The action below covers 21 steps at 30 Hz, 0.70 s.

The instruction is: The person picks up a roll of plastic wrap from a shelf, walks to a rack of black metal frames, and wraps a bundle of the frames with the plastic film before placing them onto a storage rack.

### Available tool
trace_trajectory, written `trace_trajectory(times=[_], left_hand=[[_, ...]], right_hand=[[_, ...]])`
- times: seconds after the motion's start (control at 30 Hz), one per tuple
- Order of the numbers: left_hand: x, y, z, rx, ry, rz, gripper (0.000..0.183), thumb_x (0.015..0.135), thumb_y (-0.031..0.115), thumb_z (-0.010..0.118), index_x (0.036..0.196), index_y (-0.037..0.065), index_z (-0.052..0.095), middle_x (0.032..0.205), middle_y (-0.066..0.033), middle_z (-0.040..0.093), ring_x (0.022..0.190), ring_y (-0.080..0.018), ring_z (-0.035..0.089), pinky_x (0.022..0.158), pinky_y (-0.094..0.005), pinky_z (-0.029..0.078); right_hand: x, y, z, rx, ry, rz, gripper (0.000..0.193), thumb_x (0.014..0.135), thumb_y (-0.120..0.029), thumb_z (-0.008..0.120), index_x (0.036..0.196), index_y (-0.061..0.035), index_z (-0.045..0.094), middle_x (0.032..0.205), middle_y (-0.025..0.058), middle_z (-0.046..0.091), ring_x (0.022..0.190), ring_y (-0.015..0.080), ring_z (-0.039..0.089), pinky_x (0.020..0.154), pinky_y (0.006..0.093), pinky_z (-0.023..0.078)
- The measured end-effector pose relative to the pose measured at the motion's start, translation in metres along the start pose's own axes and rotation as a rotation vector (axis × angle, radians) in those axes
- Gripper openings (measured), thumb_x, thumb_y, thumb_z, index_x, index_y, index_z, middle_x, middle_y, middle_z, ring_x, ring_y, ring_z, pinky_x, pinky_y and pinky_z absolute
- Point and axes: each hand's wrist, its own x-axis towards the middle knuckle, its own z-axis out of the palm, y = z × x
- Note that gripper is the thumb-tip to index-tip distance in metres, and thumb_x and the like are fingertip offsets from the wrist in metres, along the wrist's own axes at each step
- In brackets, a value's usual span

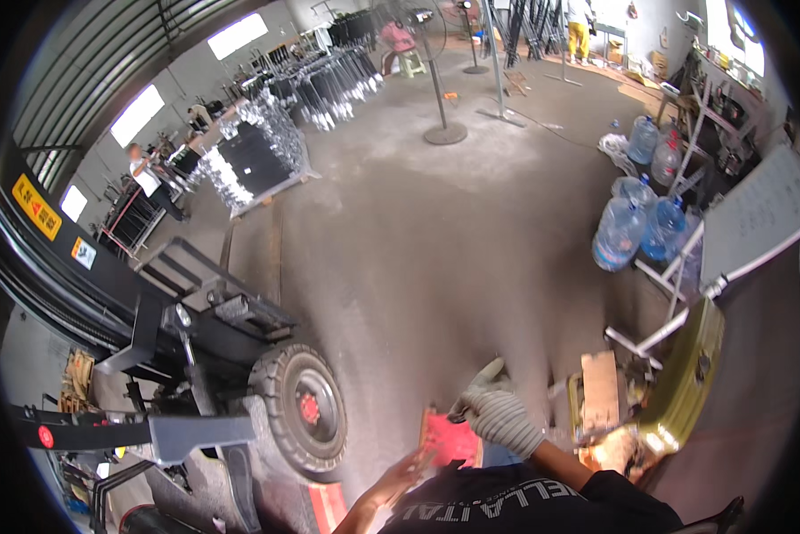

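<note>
My right hand (pixel 499 416), in a pale knitted work glove, is raised in front of my body at the lower middle. Its fingers are curled, and a small dark thing shows at their left side, too small to name. My left hand (pixel 403 473) is bare and lower down, to the left of the glove. Motion smears its fingers, so their grip is unclear. Just beyond it, between the two hands, lies a flat red thing (pixel 453 438) with blurred edges; whether the left fingers touch it I cannot tell.
A forklift with a big tyre (pixel 304 408) stands close on my left. To the right are an open olive case (pixel 685 383), a cardboard piece (pixel 600 390), a whiteboard (pixel 756 214) on a white frame and several water bottles (pixel 621 233). Wrapped stacks (pixel 255 160) and people are farther off.
</note>
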Motion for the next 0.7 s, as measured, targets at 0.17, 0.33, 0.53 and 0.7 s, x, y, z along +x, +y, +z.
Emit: trace_trajectory(times=[0.17,0.33,0.53,0.7], left_hand=[[0.073,0.097,0.028,0.055,0.115,-0.299,0.068,0.08,0.025,0.061,0.136,0.012,0.025,0.133,-0.0045,0.035,0.11,-0.0113,0.04,0.097,-0.0259,0.027],[0.148,0.182,0.04,0.157,0.051,-0.601,0.059,0.083,0.028,0.056,0.133,0.009,0.032,0.129,-0.0035,0.04,0.106,-0.0108,0.043,0.095,-0.0257,0.029],[0.239,0.227,0.048,0.276,-0.086,-0.879,0.05,0.087,0.032,0.051,0.129,0.007,0.039,0.124,-0.0023,0.046,0.101,-0.0103,0.047,0.092,-0.0253,0.032],[0.305,0.293,0.088,0.514,-0.06,-0.745,0.05,0.091,0.043,0.038,0.123,0.006,0.047,0.117,-0.0051,0.054,0.106,-0.0159,0.048,0.093,-0.0305,0.035]], right_hand=[[0.112,0.055,-0.095,0.128,-0.096,-0.245,0.019,0.072,-0.022,0.063,0.081,-0.0066,0.058,0.073,0.0126,0.06,0.07,0.031,0.06,0.063,0.0397,0.047],[0.167,0.089,-0.172,0.001,-0.111,-0.174,0.01,0.078,-0.019,0.052,0.085,-0.0161,0.058,0.066,0.0096,0.06,0.062,0.0305,0.059,0.057,0.0397,0.048],[0.209,0.128,-0.22,0.155,0.101,-0.227,0.01,0.075,-0.01,0.053,0.081,-0.0128,0.061,0.069,0.0096,0.061,0.065,0.0281,0.06,0.059,0.0385,0.048],[0.238,0.154,-0.246,0.175,0.193,-0.2,0.01,0.076,-0.009,0.06,0.084,-0.0134,0.063,0.074,0.0083,0.063,0.069,0.0246,0.062,0.058,0.0335,0.049]])
